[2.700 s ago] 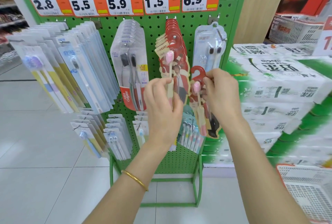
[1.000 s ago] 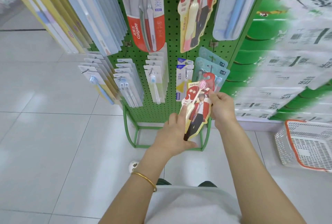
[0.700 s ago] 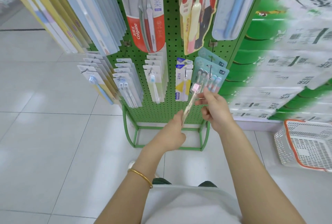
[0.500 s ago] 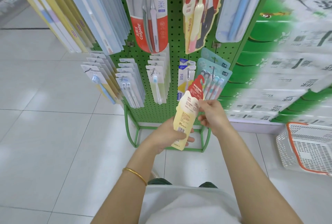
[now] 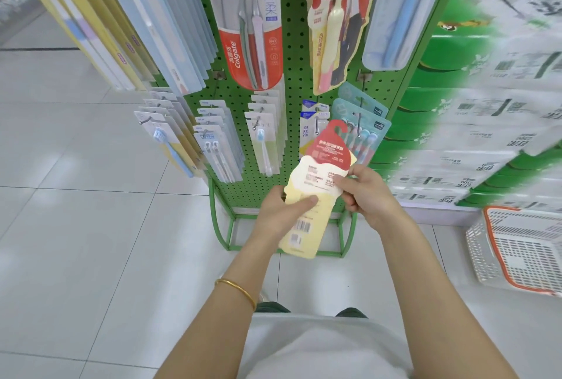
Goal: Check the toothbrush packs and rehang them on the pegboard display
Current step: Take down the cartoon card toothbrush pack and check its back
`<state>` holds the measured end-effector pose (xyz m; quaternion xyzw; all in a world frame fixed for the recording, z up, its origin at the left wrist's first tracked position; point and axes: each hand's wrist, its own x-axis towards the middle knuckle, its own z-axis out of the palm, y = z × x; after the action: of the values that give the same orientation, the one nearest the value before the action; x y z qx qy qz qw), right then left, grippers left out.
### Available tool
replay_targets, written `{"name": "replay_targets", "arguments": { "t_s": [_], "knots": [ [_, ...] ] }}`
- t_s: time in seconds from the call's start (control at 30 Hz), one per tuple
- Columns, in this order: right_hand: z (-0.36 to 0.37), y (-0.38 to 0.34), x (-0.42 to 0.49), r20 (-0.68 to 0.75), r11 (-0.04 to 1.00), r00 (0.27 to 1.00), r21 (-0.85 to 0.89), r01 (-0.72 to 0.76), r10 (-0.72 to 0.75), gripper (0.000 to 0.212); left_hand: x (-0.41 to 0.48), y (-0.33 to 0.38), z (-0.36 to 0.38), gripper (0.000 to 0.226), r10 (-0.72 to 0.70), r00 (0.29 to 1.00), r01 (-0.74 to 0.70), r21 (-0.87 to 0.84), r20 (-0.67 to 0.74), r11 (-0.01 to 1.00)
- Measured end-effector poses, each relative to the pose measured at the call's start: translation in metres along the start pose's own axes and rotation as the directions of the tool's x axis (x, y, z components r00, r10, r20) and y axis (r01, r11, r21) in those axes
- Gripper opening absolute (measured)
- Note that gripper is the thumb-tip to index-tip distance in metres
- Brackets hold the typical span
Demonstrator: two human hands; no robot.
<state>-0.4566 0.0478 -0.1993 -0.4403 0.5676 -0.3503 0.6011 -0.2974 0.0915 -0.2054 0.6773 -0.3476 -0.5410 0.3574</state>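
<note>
Left hand [image 5: 281, 211] and right hand [image 5: 365, 193] grip the toothbrush pack [image 5: 316, 172] before the pegboard [image 5: 293, 74]; inspect its printed back with hook uppermost.

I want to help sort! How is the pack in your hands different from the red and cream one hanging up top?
The held pack shows its back, with print and a barcode; the hanging pack shows its front, with a toothbrush. The held pack is tilted, gripped by the left hand and right hand; the hanging pack hangs against the pegboard. Both are red and cream.
</note>
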Motion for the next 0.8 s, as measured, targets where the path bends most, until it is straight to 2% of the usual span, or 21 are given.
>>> {"name": "replay_targets", "arguments": {
  "t_s": [0.2, 0.33, 0.47, 0.57, 0.73, 0.8],
  "knots": [
    [-0.002, -0.005, -0.005, 0.222, 0.991, 0.974, -0.113, 0.075, -0.048, 0.006, 0.01, 0.028, 0.001, 0.034, 0.197, 0.979, -0.192, 0.078, -0.06, 0.978],
    [-0.007, -0.012, -0.007, 0.259, 0.98, 0.962, -0.151, 0.13, -0.088, 0.011, 0.012, 0.046, 0.001, 0.036, 0.271, 0.962, -0.268, 0.056, -0.045, 0.962],
    [-0.01, -0.014, -0.007, 0.293, 0.967, 0.952, -0.204, 0.152, -0.087, 0.016, 0.014, 0.06, 0.003, 0.019, 0.321, 0.946, -0.32, 0.023, -0.046, 0.947],
    [-0.012, -0.014, -0.007, 0.308, 0.972, 0.946, -0.172, 0.162, -0.103, 0.015, 0.015, 0.066, 0.003, 0.006, 0.346, 0.938, -0.346, 0.025, -0.013, 0.938],
    [-0.017, -0.016, -0.007, 0.321, 0.987, 0.938, -0.044, 0.152, -0.13, 0.018, 0.013, 0.076, 0.004, 0.013, 0.35, 0.936, -0.347, -0.066, 0.041, 0.936],
    [-0.017, -0.017, -0.006, 0.34, 0.995, 0.935, 0.058, 0.083, -0.098, 0.035, 0.014, 0.08, 0.005, 0.015, 0.336, 0.94, -0.328, -0.114, 0.056, 0.938]
  ]
}}
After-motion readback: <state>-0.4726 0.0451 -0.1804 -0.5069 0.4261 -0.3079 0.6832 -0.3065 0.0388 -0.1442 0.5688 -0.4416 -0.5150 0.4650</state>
